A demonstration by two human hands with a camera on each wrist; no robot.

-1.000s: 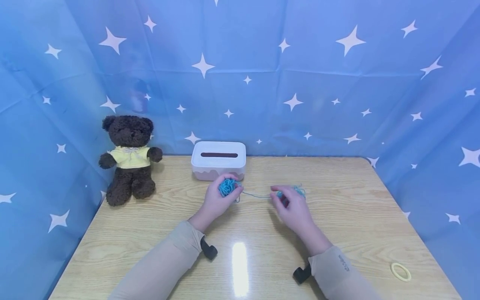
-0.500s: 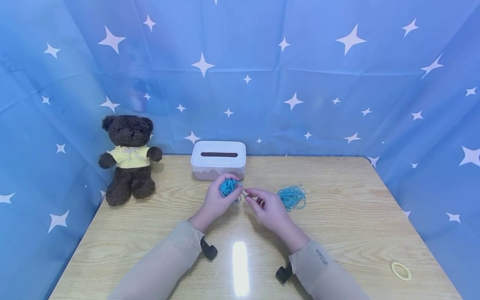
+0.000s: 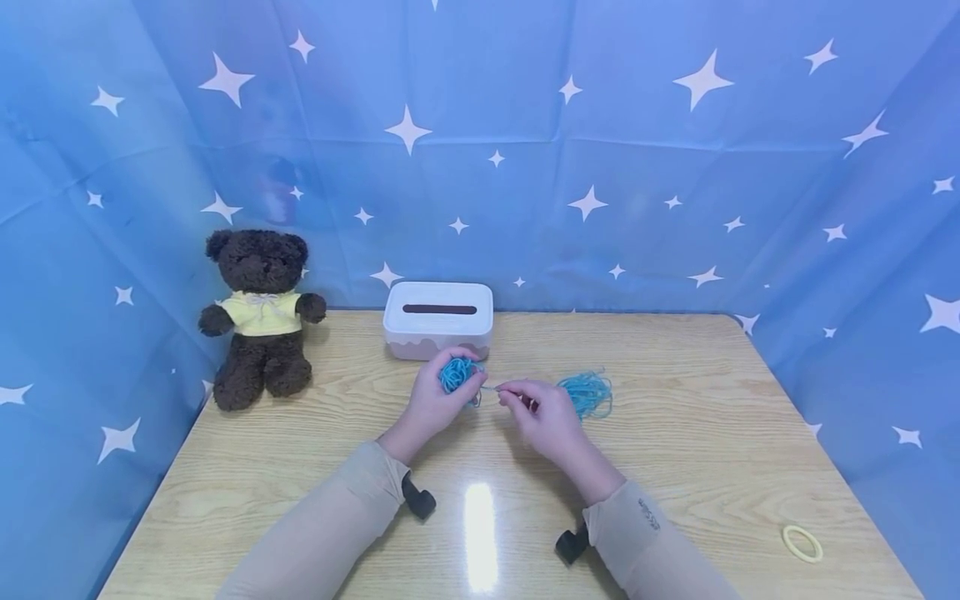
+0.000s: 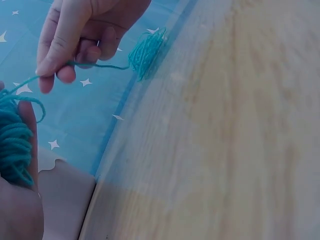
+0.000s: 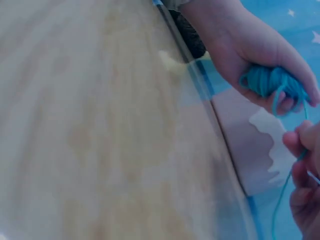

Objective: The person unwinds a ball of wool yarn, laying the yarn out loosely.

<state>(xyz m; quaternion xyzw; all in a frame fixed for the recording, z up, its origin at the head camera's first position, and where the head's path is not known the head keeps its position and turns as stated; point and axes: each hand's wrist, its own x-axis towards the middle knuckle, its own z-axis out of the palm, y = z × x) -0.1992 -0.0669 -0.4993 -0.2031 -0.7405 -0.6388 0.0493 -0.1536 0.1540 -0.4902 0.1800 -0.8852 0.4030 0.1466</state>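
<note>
My left hand (image 3: pixel 433 400) holds a wound ball of turquoise yarn (image 3: pixel 454 375), cupped between fingers and thumb. Close by on its right, my right hand (image 3: pixel 551 421) pinches a strand of the yarn (image 4: pixel 102 66) between thumb and fingertips. That strand leads from the wound ball through the right fingers to a loose heap of turquoise yarn (image 3: pixel 587 394) lying on the table. In the right wrist view, several wraps of the ball (image 5: pixel 272 82) show in the left palm, with a small loop hanging from it.
Just behind the left hand stands a white-topped tissue box (image 3: pixel 438 325). A brown teddy bear (image 3: pixel 262 317) in a yellow top sits at the back left of the wooden table (image 3: pixel 712 433). Near the right edge lies a pale yellow ring (image 3: pixel 802 543). Starry blue cloth (image 3: pixel 630 108) surrounds the table.
My right hand has travelled left from over the loose heap to beside the left hand, then shifted slightly back right, pinching the strand. The left hand keeps its place, holding the ball.
</note>
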